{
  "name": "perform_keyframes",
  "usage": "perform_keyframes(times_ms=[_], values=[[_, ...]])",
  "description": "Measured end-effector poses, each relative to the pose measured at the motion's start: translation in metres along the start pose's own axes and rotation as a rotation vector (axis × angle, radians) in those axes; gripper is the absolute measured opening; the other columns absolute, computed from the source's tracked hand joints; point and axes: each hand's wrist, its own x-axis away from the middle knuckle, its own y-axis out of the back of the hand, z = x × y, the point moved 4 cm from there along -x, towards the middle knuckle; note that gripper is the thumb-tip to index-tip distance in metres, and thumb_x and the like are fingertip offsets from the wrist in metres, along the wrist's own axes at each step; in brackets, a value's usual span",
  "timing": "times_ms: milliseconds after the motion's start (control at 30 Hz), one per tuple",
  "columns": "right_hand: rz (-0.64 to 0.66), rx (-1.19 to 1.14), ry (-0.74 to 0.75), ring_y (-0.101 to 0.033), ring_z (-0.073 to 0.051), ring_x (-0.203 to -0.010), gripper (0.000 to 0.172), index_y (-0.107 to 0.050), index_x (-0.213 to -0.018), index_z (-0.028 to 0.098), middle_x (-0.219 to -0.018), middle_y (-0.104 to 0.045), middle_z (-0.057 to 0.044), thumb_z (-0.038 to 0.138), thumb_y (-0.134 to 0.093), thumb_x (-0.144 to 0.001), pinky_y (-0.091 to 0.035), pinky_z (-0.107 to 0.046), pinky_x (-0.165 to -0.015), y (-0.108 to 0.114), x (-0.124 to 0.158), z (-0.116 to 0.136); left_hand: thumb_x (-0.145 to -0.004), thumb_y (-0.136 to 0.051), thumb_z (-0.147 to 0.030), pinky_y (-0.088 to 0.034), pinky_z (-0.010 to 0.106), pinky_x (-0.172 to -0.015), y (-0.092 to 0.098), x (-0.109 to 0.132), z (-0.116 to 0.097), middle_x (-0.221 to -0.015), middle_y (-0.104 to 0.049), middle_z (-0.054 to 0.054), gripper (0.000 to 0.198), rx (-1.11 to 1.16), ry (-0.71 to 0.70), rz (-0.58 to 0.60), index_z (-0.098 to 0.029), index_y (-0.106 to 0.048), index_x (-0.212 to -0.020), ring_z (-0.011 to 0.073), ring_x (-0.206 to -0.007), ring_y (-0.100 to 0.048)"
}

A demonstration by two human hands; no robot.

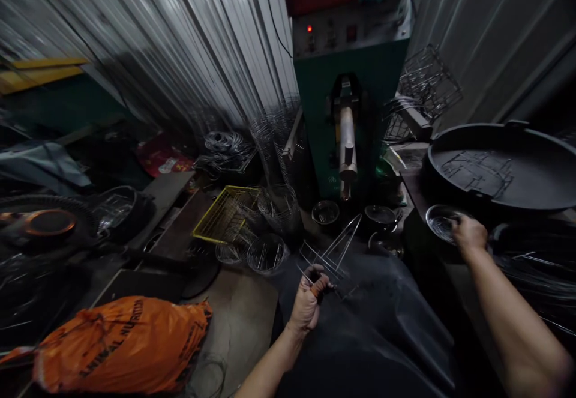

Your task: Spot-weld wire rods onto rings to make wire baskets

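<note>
My left hand (310,299) is closed on a wire frame (335,257) made of thin bent metal rods, held above a dark apron or cloth (387,320) over my lap. One narrow pointed loop of the frame sticks up to the right. Off to the right, my right hand (469,236) reaches over the rim of a round metal bowl (438,223) that has thin metal pieces in it. Its fingertips are dark and blurred at the bowl, so what they hold, if anything, does not show.
A green machine (315,116) with a lit red lamp and a protruding metal arm (347,137) stands ahead. A large black pan (540,170) with wire frames lies right. Left are a yellow wire basket (211,215), wire coils (279,206) and an orange sack (130,344).
</note>
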Motion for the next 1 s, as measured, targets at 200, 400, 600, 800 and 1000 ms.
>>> perform_keyframes(times_ms=[200, 400, 600, 800, 1000], values=[[0.404, -0.646, 0.069, -0.055, -0.02, -0.065, 0.034, -0.063, -0.068, 0.016, -0.067, -0.062, -0.006, 0.049, -0.061, -0.06, -0.041, -0.029, -0.059, -0.026, 0.094, 0.134, -0.062, -0.069, -0.025, -0.042, 0.024, -0.064, -0.019, -0.014, 0.004, -0.066, -0.051, -0.005, 0.032, 0.02, -0.072, -0.004, -0.02, -0.051, -0.088, 0.0075, -0.058, -0.052], [0.592, -0.975, 0.019, -0.042, -0.008, -0.048, 0.032, -0.06, -0.065, 0.015, -0.053, -0.051, 0.002, 0.047, -0.062, -0.062, -0.03, -0.021, -0.045, -0.037, 0.146, 0.206, -0.063, -0.068, -0.027, -0.043, 0.024, -0.06, -0.02, -0.005, 0.009, -0.07, -0.05, -0.005, 0.033, 0.037, -0.074, 0.013, -0.021, -0.049, -0.089, 0.0074, -0.058, -0.052], [0.587, -1.07, -0.016, -0.04, -0.007, -0.05, 0.033, -0.058, -0.064, 0.015, -0.055, -0.048, 0.003, 0.047, -0.064, -0.061, -0.03, -0.02, -0.047, -0.046, 0.151, 0.212, -0.065, -0.066, -0.029, -0.042, 0.021, -0.051, -0.01, -0.002, 0.002, -0.073, -0.049, -0.004, 0.033, 0.002, -0.063, 0.022, -0.021, -0.047, -0.091, 0.0082, -0.06, -0.053], [0.592, -1.142, -0.032, -0.038, -0.007, -0.049, 0.033, -0.055, -0.061, 0.015, -0.053, -0.046, 0.003, 0.047, -0.064, -0.062, -0.03, -0.02, -0.046, -0.054, 0.157, 0.219, -0.064, -0.067, -0.03, -0.042, 0.02, -0.048, -0.003, -0.005, -0.005, -0.071, -0.049, -0.004, 0.034, -0.032, -0.069, 0.055, -0.02, -0.048, -0.09, 0.0083, -0.059, -0.052], [0.609, -1.205, -0.073, -0.038, -0.007, -0.046, 0.033, -0.052, -0.059, 0.016, -0.051, -0.044, 0.004, 0.046, -0.064, -0.062, -0.031, -0.021, -0.044, -0.055, 0.155, 0.223, -0.064, -0.067, -0.03, -0.042, 0.019, -0.048, 0.001, -0.011, -0.006, -0.068, -0.05, -0.004, 0.033, -0.029, -0.062, 0.058, -0.02, -0.048, -0.089, 0.0089, -0.059, -0.052]])
